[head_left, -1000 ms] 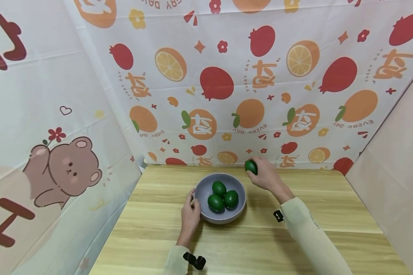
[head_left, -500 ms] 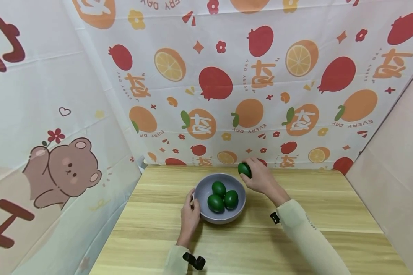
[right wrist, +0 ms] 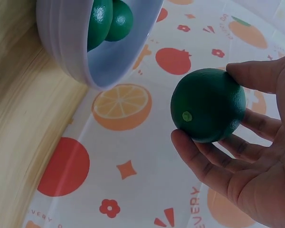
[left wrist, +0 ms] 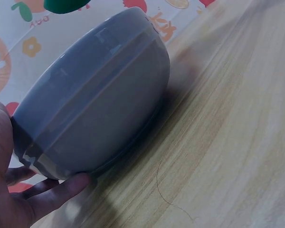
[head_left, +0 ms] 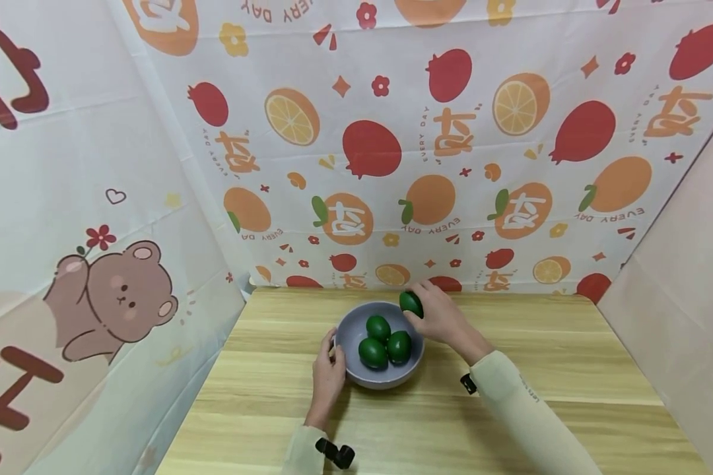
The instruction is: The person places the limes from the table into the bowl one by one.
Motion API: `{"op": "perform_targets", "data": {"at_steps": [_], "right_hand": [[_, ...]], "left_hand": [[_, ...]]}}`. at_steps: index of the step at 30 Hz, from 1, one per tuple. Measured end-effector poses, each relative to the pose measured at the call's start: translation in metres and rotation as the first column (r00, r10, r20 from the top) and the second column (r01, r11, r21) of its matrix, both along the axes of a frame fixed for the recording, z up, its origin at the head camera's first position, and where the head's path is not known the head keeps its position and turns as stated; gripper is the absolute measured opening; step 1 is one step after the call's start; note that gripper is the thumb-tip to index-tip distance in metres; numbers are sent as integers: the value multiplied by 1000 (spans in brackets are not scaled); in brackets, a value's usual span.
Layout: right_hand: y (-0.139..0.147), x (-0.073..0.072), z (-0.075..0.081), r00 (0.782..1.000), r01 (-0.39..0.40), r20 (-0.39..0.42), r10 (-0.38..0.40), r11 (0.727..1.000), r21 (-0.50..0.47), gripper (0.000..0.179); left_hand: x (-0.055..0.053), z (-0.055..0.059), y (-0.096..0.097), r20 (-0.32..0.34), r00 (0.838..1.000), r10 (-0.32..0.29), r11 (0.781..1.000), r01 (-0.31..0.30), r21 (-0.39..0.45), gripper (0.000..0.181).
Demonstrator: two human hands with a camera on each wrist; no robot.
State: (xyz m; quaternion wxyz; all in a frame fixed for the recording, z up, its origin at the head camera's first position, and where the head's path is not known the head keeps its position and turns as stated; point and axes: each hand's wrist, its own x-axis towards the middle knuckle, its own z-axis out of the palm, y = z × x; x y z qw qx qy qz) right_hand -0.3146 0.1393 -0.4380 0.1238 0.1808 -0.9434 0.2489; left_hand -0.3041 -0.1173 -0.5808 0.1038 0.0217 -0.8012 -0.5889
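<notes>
A grey-purple bowl (head_left: 350,330) stands on the wooden table, with three glossy green limes inside, one of them the rear lime (head_left: 378,328). My left hand (head_left: 329,373) holds the bowl's left side; in the left wrist view its fingers (left wrist: 61,192) reach against the lower wall. Another lime (right wrist: 206,104), with a pale stem spot, is pinched between the thumb and fingers of my right hand (head_left: 440,313). This lime is above the bowl's back right rim, apart from the limes below. Part of it is hidden by the hand in the head view.
The wooden table (head_left: 255,396) ends against a fruit-printed cloth (head_left: 309,191) at the back. A cloth with a bear print (head_left: 119,297) hangs at the left, and a plain pale cloth (head_left: 677,284) at the right.
My right hand has moved left and slightly down with the lime, from behind and right of the bowl to over its back right rim. The left hand and bowl have stayed put.
</notes>
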Motion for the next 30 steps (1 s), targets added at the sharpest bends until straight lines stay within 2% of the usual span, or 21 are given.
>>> {"op": "perform_targets", "data": {"at_steps": [7, 15, 30], "right_hand": [[-7, 8, 1, 1000, -26, -7, 26, 1000, -1, 44], [-11, 16, -6, 998, -56, -6, 57, 998, 33, 44], [-22, 12, -19, 997, -56, 47, 53, 996, 65, 48]], "left_hand": [[7, 1, 2, -2, 1000, 11, 1000, -11, 7, 46], [14, 0, 5, -6, 1000, 31, 1000, -31, 3, 46], [2, -1, 3, 10, 999, 33, 999, -33, 0, 46]]}}
